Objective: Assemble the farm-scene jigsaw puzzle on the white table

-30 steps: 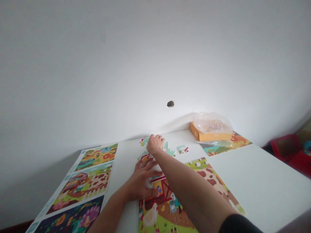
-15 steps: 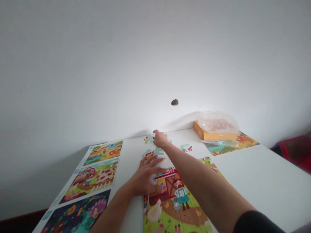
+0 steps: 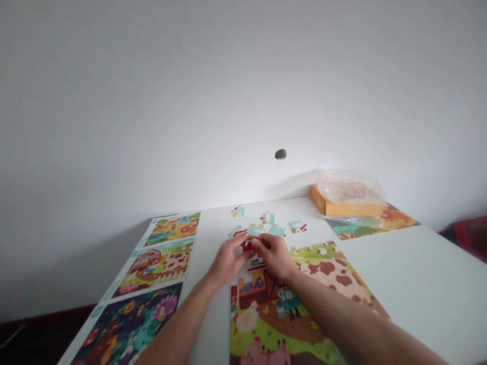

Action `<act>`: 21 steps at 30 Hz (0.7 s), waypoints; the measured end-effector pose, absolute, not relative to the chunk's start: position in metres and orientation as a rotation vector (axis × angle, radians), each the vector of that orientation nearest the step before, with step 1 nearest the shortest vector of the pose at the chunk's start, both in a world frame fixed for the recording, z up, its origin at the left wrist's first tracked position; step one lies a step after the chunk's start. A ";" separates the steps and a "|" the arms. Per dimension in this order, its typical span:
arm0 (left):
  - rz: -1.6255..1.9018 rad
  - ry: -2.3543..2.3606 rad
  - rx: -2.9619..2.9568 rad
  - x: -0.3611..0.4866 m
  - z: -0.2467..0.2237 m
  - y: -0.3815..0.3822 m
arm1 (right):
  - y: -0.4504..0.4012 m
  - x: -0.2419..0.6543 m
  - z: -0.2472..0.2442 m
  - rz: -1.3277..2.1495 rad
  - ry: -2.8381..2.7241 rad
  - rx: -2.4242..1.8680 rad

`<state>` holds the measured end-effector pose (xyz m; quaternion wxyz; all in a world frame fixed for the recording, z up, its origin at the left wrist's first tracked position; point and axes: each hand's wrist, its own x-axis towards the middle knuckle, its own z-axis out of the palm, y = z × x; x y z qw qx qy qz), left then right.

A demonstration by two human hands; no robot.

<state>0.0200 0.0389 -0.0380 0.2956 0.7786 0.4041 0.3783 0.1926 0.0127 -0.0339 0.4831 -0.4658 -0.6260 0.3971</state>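
Note:
Between my two hands, just above the upper edge of the farm jigsaw puzzle [image 3: 274, 314], is a red puzzle piece [image 3: 249, 245]. My left hand [image 3: 227, 259] pinches it from the left, and my right hand [image 3: 274, 254] has thumb and fingers closed on it from the right. The joined part of the puzzle shows a hen, pigs, a figure in a blue apron and a spotted cow; my right forearm covers some of it. Loose pale-green puzzle pieces [image 3: 277, 230] lie just beyond my hands, with another red-and-green piece [image 3: 239, 211] farther back.
A printed sheet with several pictures [image 3: 158, 266] lies along the left. At the back right, an orange box [image 3: 350, 209] under a clear plastic bag [image 3: 352, 186] rests on a colourful picture board [image 3: 399, 221]. One more loose piece [image 3: 298, 226] lies right of centre. The wall [image 3: 190, 126] borders the table's far edge.
My right hand has come back from the far loose pieces to meet my left hand. Both now hold a red piece at the puzzle's top edge. The view has shifted slightly.

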 end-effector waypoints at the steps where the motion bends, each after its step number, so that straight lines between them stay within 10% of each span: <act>1: 1.021 1.083 2.062 0.020 -0.036 0.038 | 0.014 0.193 -0.034 0.957 -1.538 -1.134; 21: 1.235 1.073 1.798 0.015 -0.020 0.031 | 0.012 0.202 -0.025 1.061 -1.807 -1.094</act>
